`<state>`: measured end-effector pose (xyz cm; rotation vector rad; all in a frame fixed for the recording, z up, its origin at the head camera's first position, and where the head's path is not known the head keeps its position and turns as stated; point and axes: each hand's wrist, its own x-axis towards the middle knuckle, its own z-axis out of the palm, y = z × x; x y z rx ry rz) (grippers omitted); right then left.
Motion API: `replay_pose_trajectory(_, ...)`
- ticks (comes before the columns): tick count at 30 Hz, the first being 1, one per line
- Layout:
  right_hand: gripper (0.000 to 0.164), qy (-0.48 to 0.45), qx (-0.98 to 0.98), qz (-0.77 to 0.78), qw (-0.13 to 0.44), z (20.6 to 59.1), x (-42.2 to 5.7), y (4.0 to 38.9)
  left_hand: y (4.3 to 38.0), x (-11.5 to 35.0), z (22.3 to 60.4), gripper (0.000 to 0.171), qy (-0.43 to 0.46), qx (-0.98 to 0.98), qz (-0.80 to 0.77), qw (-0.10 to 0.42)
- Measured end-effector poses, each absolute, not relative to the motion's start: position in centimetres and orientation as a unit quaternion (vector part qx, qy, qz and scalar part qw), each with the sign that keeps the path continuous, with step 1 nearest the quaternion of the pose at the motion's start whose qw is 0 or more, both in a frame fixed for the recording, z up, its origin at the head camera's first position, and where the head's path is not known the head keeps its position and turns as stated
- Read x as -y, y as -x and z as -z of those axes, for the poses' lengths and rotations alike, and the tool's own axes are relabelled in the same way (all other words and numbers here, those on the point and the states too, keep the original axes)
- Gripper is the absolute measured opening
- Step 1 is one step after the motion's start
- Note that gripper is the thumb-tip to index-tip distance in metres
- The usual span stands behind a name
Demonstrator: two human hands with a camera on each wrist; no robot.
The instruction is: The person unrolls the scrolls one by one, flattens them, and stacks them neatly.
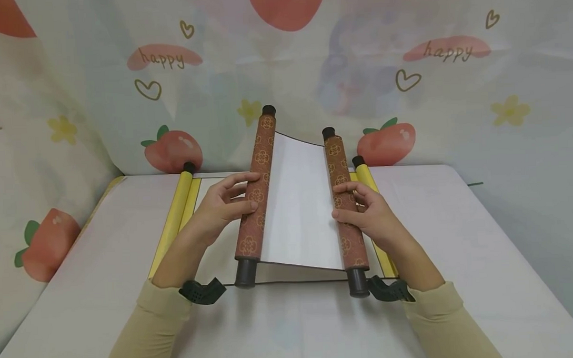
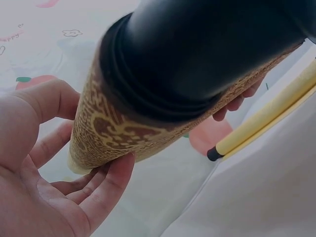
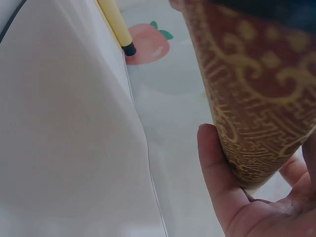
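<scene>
A scroll with brown-red, gold-patterned rollers and black end knobs is held up, tilted, with a white sheet (image 1: 296, 199) stretched between the rollers. My left hand (image 1: 216, 205) grips the left roller (image 1: 262, 156) near its middle, thumb and fingers on its face. Round the right roller (image 1: 337, 164) my right hand (image 1: 370, 213) curls its thumb and fingers. The left wrist view has the black knob (image 2: 197, 54) close up, with left fingers under the patterned roller. Beneath lies a second scroll, spread open, with a yellow left roller (image 1: 169, 225) and a yellow right roller (image 1: 368, 180).
A white-covered table (image 1: 291, 326) carries the yellow scroll. Behind it and at the left hangs a cloth (image 1: 283, 84) printed with peaches, hearts and "happy". Dark bands, one the left wrist band (image 1: 202, 291), show at both cuffs.
</scene>
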<state>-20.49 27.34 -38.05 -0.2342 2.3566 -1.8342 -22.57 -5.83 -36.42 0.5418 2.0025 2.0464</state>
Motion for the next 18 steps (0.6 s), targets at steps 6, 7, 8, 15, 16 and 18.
replay_pose_trajectory(6,0.052,0.073,-0.788,0.606,0.074,37.77,-27.29,20.52,22.57,6.02,36.29,0.056,-0.184,-0.686,-0.695,0.109)
replay_pose_trajectory(7,0.052,0.072,-0.789,0.605,0.074,37.73,-27.28,20.50,22.55,6.05,36.27,0.056,-0.184,-0.688,-0.694,0.108)
replay_pose_trajectory(8,0.051,0.071,-0.791,0.603,0.073,37.68,-27.28,20.48,22.53,6.08,36.25,0.056,-0.182,-0.688,-0.694,0.107)
replay_pose_trajectory(15,0.049,0.079,-0.795,0.598,0.069,37.58,-27.34,20.36,22.55,6.23,36.16,0.057,-0.184,-0.685,-0.696,0.109)
replay_pose_trajectory(16,0.049,0.082,-0.795,0.597,0.068,37.60,-27.37,20.36,22.57,6.24,36.16,0.058,-0.185,-0.685,-0.696,0.110)
replay_pose_trajectory(18,0.048,0.084,-0.795,0.597,0.069,37.61,-27.40,20.32,22.61,6.26,36.18,0.058,-0.187,-0.684,-0.696,0.111)
